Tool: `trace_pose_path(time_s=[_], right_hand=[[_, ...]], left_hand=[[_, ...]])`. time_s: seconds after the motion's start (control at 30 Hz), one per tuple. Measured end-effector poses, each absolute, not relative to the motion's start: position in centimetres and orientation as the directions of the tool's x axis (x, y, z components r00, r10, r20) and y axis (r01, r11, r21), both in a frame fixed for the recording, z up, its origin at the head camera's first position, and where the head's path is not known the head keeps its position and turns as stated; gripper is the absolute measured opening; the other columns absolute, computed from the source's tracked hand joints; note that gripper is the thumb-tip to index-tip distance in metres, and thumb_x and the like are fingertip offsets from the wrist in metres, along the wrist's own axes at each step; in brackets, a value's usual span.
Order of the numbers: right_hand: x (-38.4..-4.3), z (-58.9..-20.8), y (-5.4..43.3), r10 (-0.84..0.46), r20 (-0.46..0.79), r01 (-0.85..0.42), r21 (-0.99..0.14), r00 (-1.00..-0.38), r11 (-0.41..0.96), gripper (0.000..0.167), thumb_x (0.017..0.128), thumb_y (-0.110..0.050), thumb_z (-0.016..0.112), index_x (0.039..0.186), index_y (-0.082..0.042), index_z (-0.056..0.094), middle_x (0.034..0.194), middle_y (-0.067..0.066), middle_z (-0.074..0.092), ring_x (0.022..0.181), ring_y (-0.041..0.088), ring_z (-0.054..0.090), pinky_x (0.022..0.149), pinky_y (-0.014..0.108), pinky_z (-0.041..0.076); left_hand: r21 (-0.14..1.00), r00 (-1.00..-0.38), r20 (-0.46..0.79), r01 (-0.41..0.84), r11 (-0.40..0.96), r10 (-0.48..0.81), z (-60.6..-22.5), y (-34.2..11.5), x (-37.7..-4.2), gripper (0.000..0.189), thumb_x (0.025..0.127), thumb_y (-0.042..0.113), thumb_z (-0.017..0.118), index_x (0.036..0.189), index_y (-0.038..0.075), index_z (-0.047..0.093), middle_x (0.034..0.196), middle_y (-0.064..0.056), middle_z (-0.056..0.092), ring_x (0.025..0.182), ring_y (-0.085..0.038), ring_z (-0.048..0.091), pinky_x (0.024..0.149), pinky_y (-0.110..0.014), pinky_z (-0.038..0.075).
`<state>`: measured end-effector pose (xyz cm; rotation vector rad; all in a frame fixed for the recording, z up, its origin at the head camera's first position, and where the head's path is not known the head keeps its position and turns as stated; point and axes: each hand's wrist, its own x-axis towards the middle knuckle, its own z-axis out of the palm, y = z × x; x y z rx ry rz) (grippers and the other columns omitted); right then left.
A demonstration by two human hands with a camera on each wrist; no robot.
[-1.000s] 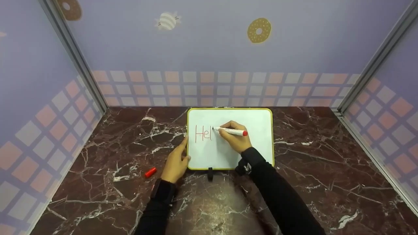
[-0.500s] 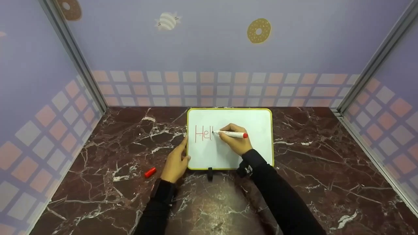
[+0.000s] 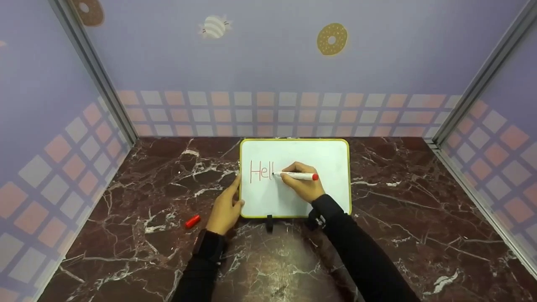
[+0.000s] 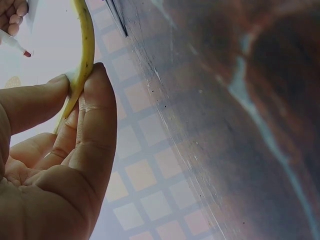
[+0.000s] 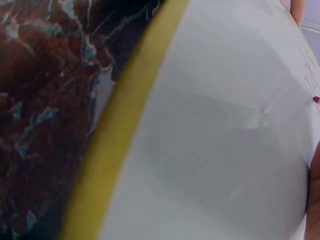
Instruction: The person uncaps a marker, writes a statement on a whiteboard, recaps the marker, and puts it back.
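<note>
A whiteboard (image 3: 331, 167) with a yellow frame stands at the back of the table, red letters reading "Hell" on its left half. My right hand (image 3: 304, 184) grips a white marker (image 3: 300, 175) with a red end, its tip at the bottom of the last letter. At the board's left edge is my left hand (image 3: 226, 209). In the left wrist view, the thumb and fingers (image 4: 97, 120) pinch the yellow rim (image 4: 87, 37). Only a sliver of the right hand (image 5: 314, 200) shows in the right wrist view, beside the white board surface (image 5: 210, 130).
A red marker cap (image 3: 193, 221) lies on the dark marbled table (image 3: 138, 260), left of the left hand. Below the board's lower edge sticks out a black foot (image 3: 269, 223). Patterned walls (image 3: 268, 63) enclose the back and both sides.
The right hand has moved the marker tip downward, drawing the second "l" after "Hel". The left hand stays on the board's edge, and the cap lies where it was.
</note>
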<state>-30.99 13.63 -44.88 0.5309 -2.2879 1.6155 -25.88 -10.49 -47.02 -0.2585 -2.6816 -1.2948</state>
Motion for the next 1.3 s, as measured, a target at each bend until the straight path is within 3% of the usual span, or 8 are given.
trace_pose_path(time_s=[0.23,0.4,0.83,1.0,1.23,1.3], right_hand=[[-30.56,-44.88,13.55,-0.128,0.418,-0.435,-0.833,-0.900,0.342,0.006,0.084,-0.001,0.069,0.089,0.004,0.071,0.079,0.020,0.069,0.060,0.005,0.053,0.056,0.019,0.042],[-30.41,-44.97,13.82,-0.165,0.442,-0.472,-0.817,-0.882,0.333,0.005,0.084,-0.005,0.071,0.086,-0.001,0.072,0.075,0.015,0.069,0.059,0.005,0.054,0.055,0.020,0.041],[-30.33,-45.02,14.29,-0.188,0.455,-0.493,-0.803,-0.870,0.335,0.007,0.084,-0.010,0.072,0.085,-0.002,0.072,0.078,0.014,0.071,0.061,0.006,0.055,0.057,0.021,0.043],[-30.35,-44.99,14.38,-0.194,0.453,-0.493,-0.801,-0.870,0.339,0.006,0.084,-0.009,0.072,0.085,-0.003,0.072,0.078,0.012,0.071,0.061,0.006,0.055,0.057,0.020,0.043],[-30.30,-45.03,14.41,-0.190,0.450,-0.488,-0.818,-0.873,0.304,0.006,0.084,-0.007,0.072,0.085,-0.001,0.072,0.072,0.014,0.068,0.059,0.007,0.054,0.055,0.021,0.043],[-30.27,-45.06,14.41,-0.186,0.452,-0.489,-0.815,-0.872,0.311,0.007,0.084,-0.008,0.072,0.085,-0.002,0.072,0.073,0.014,0.068,0.059,0.007,0.054,0.055,0.021,0.043]], left_hand=[[0.762,-0.971,0.221,0.232,0.604,0.095,-47.20,-10.51,-26.01,0.074,0.089,-0.002,0.062,0.154,0.016,0.032,0.120,-0.018,0.062,0.093,-0.027,0.064,0.083,-0.041,0.053],[0.759,-0.971,0.219,0.230,0.609,0.093,-47.33,-10.59,-26.10,0.074,0.089,-0.002,0.062,0.155,0.016,0.032,0.124,-0.019,0.061,0.089,-0.025,0.063,0.079,-0.040,0.052],[0.749,-0.973,0.214,0.221,0.624,0.088,-47.26,-10.52,-26.14,0.075,0.089,-0.001,0.064,0.154,0.017,0.033,0.114,-0.017,0.063,0.086,-0.024,0.062,0.078,-0.039,0.052],[0.748,-0.971,0.221,0.231,0.622,0.095,-47.28,-10.56,-26.13,0.074,0.089,-0.001,0.063,0.154,0.016,0.033,0.117,-0.018,0.062,0.088,-0.025,0.062,0.078,-0.039,0.052],[0.762,-0.971,0.218,0.233,0.604,0.099,-47.34,-10.59,-26.05,0.074,0.090,-0.002,0.062,0.155,0.017,0.032,0.134,-0.022,0.056,0.091,-0.028,0.065,0.079,-0.040,0.054],[0.764,-0.971,0.219,0.233,0.601,0.098,-47.33,-10.59,-26.06,0.074,0.089,-0.002,0.063,0.154,0.017,0.032,0.131,-0.021,0.058,0.091,-0.027,0.065,0.079,-0.040,0.054]])
